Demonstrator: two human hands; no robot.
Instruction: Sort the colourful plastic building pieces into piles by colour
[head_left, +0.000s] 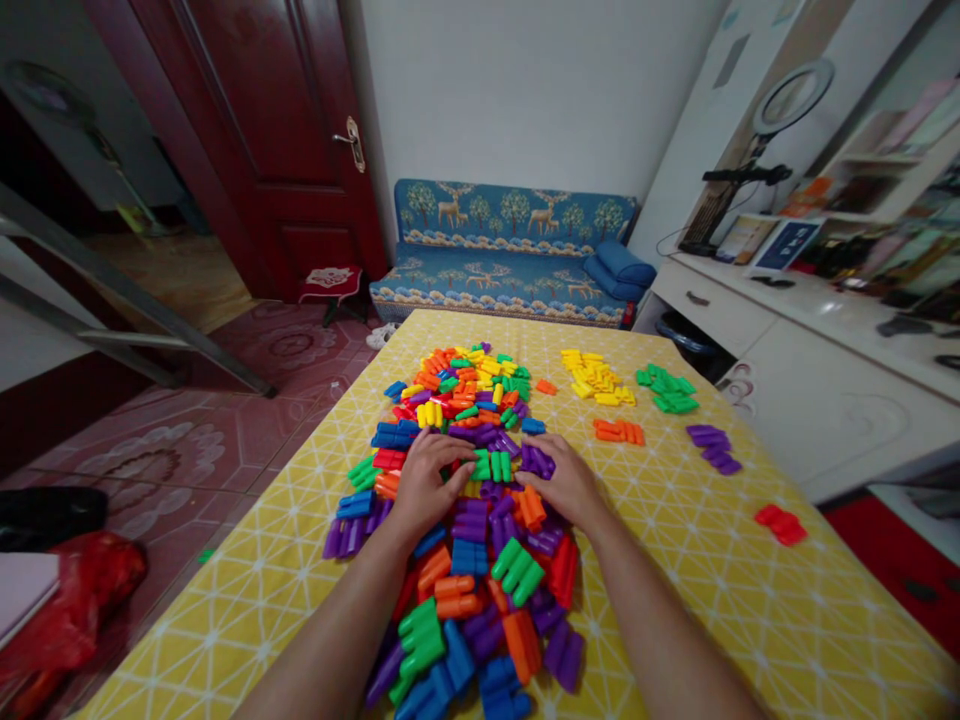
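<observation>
A long heap of bullet-shaped plastic building blocks in several colours lies down the middle of the table. Over its centre, my left hand [432, 482] has its thumb and fingers closed at the left end of a green block [492, 466]. My right hand [564, 484] curls around purple blocks [537, 461], its thumb low and its forefinger above them. The green block lies between the two hands. Nearer me are another green block [517, 572], an orange block [522, 645] and a purple block [563, 655].
Sorted groups lie to the right: yellow blocks [597, 378], green blocks [666, 389], orange blocks [619, 431], purple blocks [713, 448] and red blocks [781, 524]. The patterned yellow tablecloth [675, 580] covers the table. Beyond stands a blue sofa [495, 265]; a white cabinet [847, 400] is at right.
</observation>
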